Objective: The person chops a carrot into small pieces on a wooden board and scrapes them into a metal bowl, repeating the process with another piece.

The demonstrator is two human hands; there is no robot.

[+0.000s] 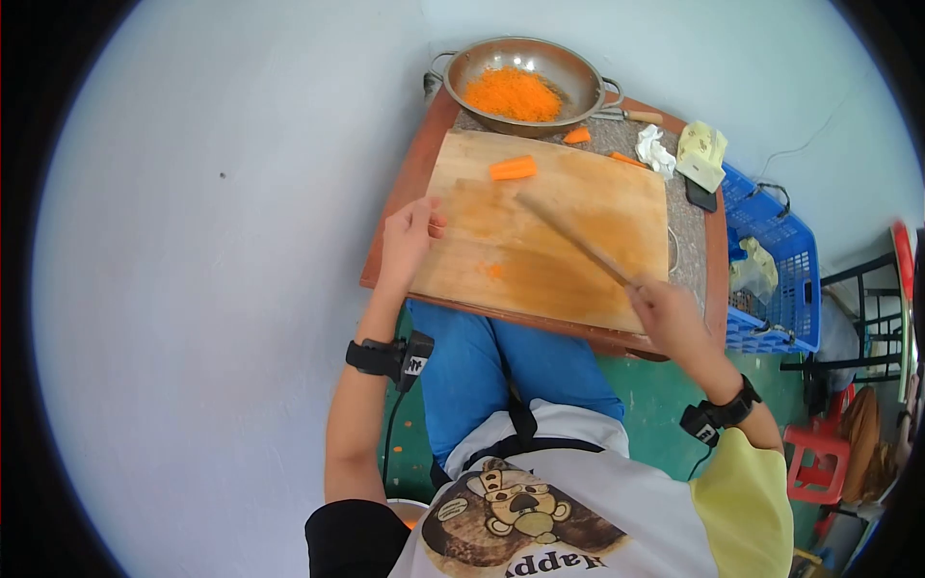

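Note:
My right hand (667,313) is wrapped round the handle of a kitchen knife (573,236). Its blade, seen nearly edge-on, points up and left over the wooden cutting board (617,188). At the board's left edge is my left hand (409,234), fingers loosely bent and apart, with nothing visible in them. A cut carrot piece (513,168) lies near the board's far side, beyond both hands. Small carrot shreds (491,271) and damp orange stains mark the board's near half.
Behind the board stands a two-handled metal pan (578,72) holding shredded carrot (511,94). A carrot end (577,135), crumpled tissue (655,152), a wooden-handled tool (641,117), a tissue pack (701,154) and a phone (700,195) line the table's far right. A blue basket (771,260) adjoins it.

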